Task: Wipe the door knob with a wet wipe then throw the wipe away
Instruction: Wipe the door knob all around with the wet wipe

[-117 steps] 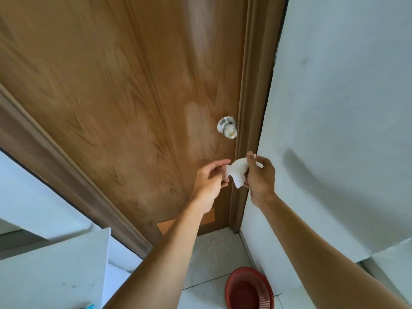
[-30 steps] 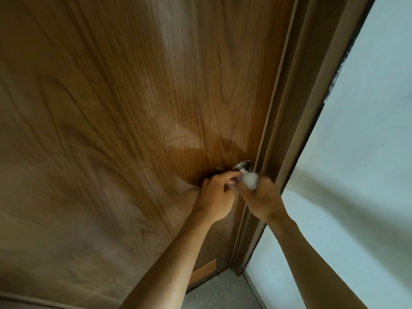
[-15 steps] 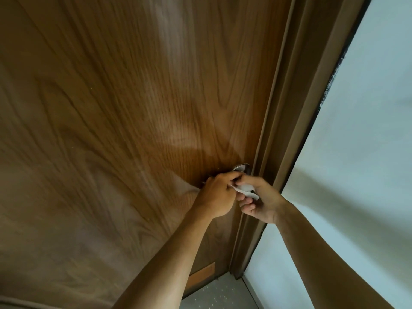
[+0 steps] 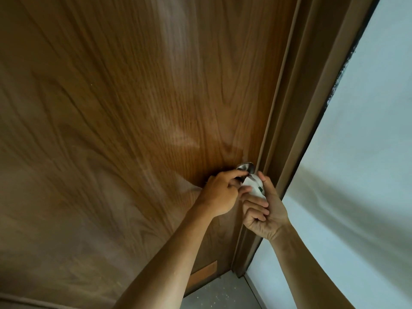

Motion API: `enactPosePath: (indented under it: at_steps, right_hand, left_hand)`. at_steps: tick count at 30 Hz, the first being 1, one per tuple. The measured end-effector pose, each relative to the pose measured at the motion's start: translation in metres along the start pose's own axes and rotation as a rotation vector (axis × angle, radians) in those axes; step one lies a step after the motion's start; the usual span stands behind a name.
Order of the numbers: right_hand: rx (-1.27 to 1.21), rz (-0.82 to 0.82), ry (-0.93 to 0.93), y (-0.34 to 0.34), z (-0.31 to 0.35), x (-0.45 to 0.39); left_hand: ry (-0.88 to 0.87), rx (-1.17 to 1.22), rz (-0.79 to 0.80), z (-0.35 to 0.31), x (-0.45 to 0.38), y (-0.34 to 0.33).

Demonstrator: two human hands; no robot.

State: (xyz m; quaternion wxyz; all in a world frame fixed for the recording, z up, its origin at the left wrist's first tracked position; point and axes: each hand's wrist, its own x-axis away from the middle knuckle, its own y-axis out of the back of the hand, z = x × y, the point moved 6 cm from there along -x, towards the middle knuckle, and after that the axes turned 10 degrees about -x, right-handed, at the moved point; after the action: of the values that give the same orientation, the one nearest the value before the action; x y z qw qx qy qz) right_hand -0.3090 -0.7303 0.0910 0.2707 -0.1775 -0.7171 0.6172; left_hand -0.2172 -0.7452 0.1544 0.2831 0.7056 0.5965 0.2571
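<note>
A silver door knob (image 4: 246,167) sticks out of the brown wooden door (image 4: 133,130), close to its right edge; only the knob's top rim shows above my fingers. My left hand (image 4: 219,192) is curled against the knob from the left, its fingertips pinching the edge of a white wet wipe (image 4: 254,186). My right hand (image 4: 263,210) is turned palm up just below and right of the knob, and holds the wipe between thumb and fingers. The wipe lies against the knob's lower right side.
The brown door frame (image 4: 289,130) runs right beside the knob. A pale wall (image 4: 356,175) fills the right side. A strip of speckled grey floor (image 4: 223,293) shows at the bottom, next to an orange patch (image 4: 204,274) low on the door.
Since one second ago my right hand has rolled from knuckles up to palm up and dropped slightly below the knob, dragging the wipe around it. My left hand has stayed on the knob.
</note>
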Motion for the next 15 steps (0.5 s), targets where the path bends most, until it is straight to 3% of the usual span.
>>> enactPosePath:
  at_steps: [6, 12, 15]
  right_hand:
    - [0.19, -0.111, 0.031, 0.002, 0.006, 0.014]
    - [1.001, -0.715, 0.283, -0.012, 0.039, 0.027]
    - [1.401, -0.852, 0.376, -0.036, 0.052, 0.023]
  left_hand:
    - [-0.031, 0.028, -0.004, 0.002, -0.004, -0.004]
    - [-0.019, 0.079, 0.009, 0.007, -0.004, -0.006]
    - [-0.045, 0.1, 0.028, 0.003, 0.0, -0.005]
